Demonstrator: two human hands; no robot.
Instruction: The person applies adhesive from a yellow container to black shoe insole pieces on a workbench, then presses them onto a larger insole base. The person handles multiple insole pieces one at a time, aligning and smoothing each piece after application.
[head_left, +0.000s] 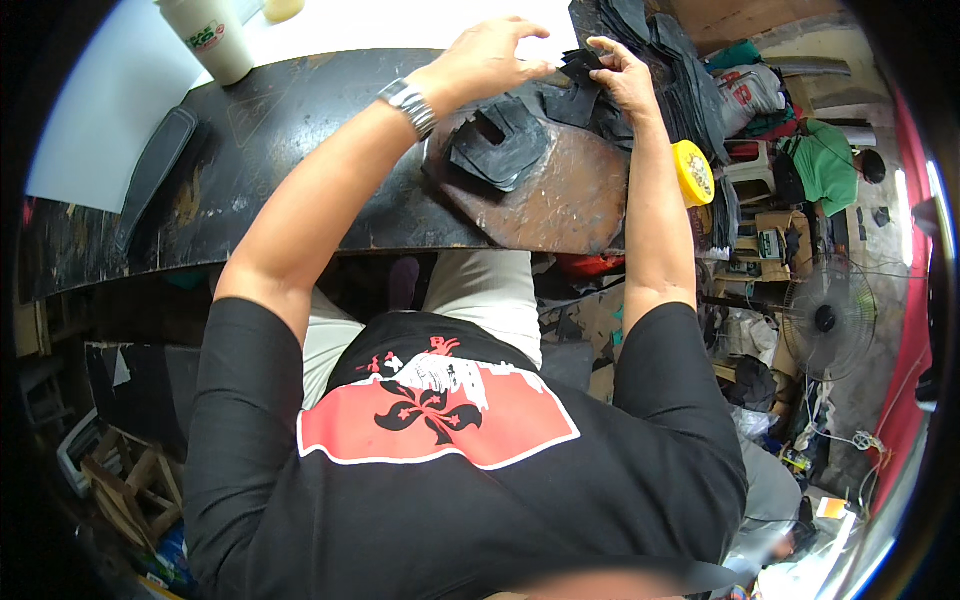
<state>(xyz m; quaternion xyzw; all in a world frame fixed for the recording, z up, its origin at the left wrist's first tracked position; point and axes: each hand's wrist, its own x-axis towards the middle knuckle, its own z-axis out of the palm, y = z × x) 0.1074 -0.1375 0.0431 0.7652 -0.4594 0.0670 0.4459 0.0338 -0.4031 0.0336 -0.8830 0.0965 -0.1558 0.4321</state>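
My left hand (490,58), with a metal-band watch on the wrist, is over the far side of the dark worktable (285,130). Its fingers are apart, their tips just left of some small black pieces. Thumb and fingers of my right hand (628,82) close on those black sheet pieces (578,68), which look like cut leather or similar material. Nearer to me, a stack of black cut pieces (500,145) with a notch-like opening lies partly on a worn brown board (570,195).
Piles of black cut sheets (690,85) run along the table's right side, beside a yellow tub (692,172) of small bits. A white cup (208,40) and a long black case-like object (158,175) are at left. A person in green (825,165) and a fan (825,318) are beyond.
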